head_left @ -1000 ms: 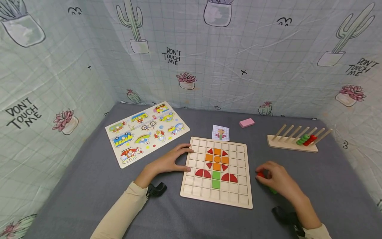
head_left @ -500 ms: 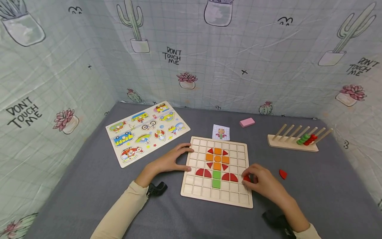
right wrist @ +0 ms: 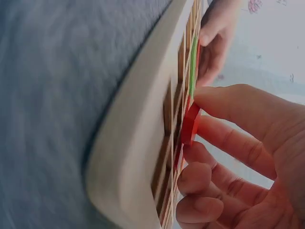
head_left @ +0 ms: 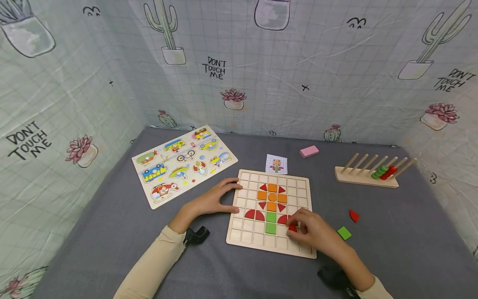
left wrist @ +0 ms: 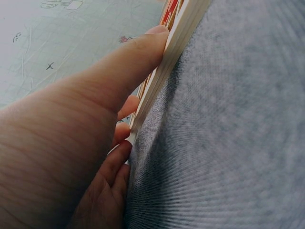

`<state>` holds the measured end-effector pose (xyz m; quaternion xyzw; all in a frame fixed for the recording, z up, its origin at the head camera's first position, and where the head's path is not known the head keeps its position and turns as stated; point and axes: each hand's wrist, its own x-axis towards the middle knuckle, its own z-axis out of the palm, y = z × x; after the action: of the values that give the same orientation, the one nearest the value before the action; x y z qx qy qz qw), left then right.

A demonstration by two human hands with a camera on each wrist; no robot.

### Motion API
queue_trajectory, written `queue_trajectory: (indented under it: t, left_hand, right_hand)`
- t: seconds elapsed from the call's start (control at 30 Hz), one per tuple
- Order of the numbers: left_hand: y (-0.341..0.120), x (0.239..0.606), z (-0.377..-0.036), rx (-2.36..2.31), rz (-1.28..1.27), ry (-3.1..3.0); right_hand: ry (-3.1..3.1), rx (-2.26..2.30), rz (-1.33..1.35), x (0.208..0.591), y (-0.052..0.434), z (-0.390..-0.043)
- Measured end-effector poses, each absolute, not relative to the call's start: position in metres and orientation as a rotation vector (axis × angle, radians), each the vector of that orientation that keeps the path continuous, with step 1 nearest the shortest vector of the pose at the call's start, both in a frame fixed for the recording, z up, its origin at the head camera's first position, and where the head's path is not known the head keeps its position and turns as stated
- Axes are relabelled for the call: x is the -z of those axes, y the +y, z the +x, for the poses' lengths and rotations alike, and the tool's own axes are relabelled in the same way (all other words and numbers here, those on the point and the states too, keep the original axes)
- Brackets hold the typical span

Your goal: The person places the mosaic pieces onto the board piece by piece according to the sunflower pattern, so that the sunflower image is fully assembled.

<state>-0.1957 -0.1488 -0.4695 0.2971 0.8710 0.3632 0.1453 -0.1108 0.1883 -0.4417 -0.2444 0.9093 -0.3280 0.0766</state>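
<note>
- The right hand, in the lower right of the head view, hovers over the wooden grid board, its fingers curled and pinching a small red piece against the board's lower right cells.
- In the right wrist view the red piece sits edge-on between thumb and forefinger, touching the board's grid surface just beside a green tile.
- The left hand, at the centre left of the head view, rests flat with fingers spread and fairly straight against the board's left edge; the left wrist view shows the thumb pressed along that edge.
- On the board lies a flower pattern: orange squares with red triangles at top, green squares below, a red half-round to the left.
- Right of the board on the grey counter lie a loose red piece and a loose green square, apart from each other.
- Above the board sits a small pattern card, beyond it a pink block.
- A peg rack with green and red rings stands at the right; a vehicle puzzle lies at the upper left.
</note>
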Motion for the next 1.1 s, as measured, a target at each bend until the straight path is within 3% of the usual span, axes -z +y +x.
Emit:
queue_trajectory:
  t: [0.53,1.1]
  left_hand:
    - [-0.149,0.47,-0.196,-1.054,0.863,2.499]
    - [-0.149,0.467,-0.195,-1.053,0.87,2.497]
  right_hand:
    - [2.52,0.979,-1.009,0.437,0.198,-0.111]
    - [2.622,0.945,-1.013,0.442,0.191,-0.112]
